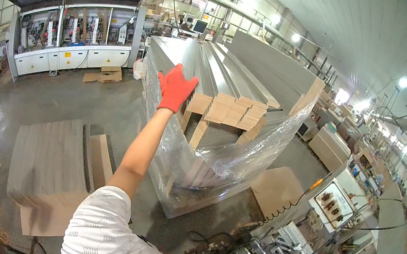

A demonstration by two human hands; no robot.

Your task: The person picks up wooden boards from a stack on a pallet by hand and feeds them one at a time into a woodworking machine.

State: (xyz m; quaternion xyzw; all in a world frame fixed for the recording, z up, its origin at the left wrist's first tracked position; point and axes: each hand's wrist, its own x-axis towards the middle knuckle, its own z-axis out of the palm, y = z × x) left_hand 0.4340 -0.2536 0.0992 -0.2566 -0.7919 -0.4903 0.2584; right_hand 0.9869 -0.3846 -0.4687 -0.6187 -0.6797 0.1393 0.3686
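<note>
My left hand [174, 90], in a red work glove, is stretched out over the near left corner of a stack of long grey-faced boards [218, 70]. Its fingers are spread, with the thumb side toward the boards' pale cut ends [231, 111]. It looks to be touching or just above the leftmost board; I cannot tell which. These boards lie on a larger pile loosely wrapped in clear plastic film [259, 150]. A tall grey panel [273, 63] stands on edge along the stack's right side. My right hand is out of view.
Lower left, a pile of grey-brown panels [50, 155] sits on the floor. A long white machine with raised covers [73, 54] stands at the back left. Close by on the lower right are machine parts, a control box [333, 202] and a coiled cable [277, 215].
</note>
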